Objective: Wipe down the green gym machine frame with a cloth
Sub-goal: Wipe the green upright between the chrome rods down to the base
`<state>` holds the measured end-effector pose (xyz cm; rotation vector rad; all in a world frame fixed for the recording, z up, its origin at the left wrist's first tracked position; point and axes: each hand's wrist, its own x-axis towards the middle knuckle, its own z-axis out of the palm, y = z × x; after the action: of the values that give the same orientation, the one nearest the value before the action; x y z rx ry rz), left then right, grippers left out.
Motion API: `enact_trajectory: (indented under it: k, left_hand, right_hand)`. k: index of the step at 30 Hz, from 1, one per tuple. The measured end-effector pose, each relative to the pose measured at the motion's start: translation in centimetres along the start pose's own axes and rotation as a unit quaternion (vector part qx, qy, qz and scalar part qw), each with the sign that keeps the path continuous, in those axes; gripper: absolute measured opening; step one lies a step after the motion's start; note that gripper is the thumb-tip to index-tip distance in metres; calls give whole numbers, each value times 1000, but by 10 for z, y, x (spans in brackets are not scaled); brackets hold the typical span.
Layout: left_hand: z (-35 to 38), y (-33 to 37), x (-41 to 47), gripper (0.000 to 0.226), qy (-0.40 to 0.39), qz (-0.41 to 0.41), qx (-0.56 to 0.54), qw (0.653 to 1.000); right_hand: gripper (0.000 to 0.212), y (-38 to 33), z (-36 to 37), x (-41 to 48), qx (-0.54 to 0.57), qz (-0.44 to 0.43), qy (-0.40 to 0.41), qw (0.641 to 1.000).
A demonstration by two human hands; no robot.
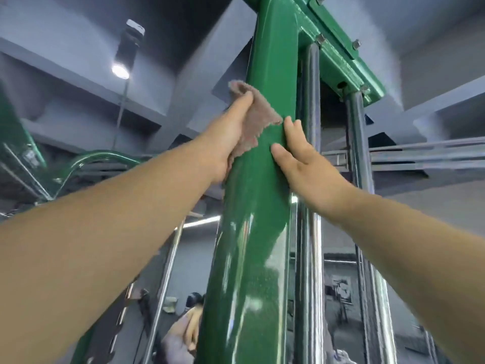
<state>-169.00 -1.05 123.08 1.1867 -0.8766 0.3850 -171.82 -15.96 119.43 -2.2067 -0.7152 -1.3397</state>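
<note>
To wipe well, I'd keep the cloth (pixel 252 119) flat vs the green post (pixel 252 219) w/ firm pressure and run long overlapping strokes up to the top bracket (pixel 338 51), incl. the sides. Left hand (pixel 228 137) grips the brown cloth, thumb over it, pressing it on the post's upper left face. Right hand (pixel 301 158) is relaxed & spread, fingers straight, flat on the post just beside the cloth, bracing; holds nothing.
</note>
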Motion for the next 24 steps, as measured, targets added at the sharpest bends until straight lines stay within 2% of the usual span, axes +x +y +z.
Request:
enact_trajectory:
  k: [2,5,10,14,17,19,21,24]
  left_hand:
    - [9,8,-18,52,31,4,40,999]
    - [15,-2,-49,39,67,-24,87,994]
    - [13,-59,-120,35,145,-48,230,961]
    - [11,-95,-180,36,163,-104,240,951]
    - [11,-79,-157,40,154,-111,230,955]
    - [16,-59,-124,51,163,-69,233,956]
    - [23,-45,-97,63,181,13,267,946]
    - [26,-51,-90,84,186,118,400,890]
  right_hand:
    - [63,7,2,-21,39,5,-25,999]
    - [64,15,7,-48,54,-1,-62,997]
    - [65,26,22,-92,112,12,-77,991]
    - [63,27,35,-121,136,14,-71,988]
    - [57,30,33,-126,96,16,-25,995]
    - [58,34,29,-122,24,7,41,999]
    - [64,41,28,-122,34,49,73,996]
    - [72,50,38,-135,104,136,28,985]
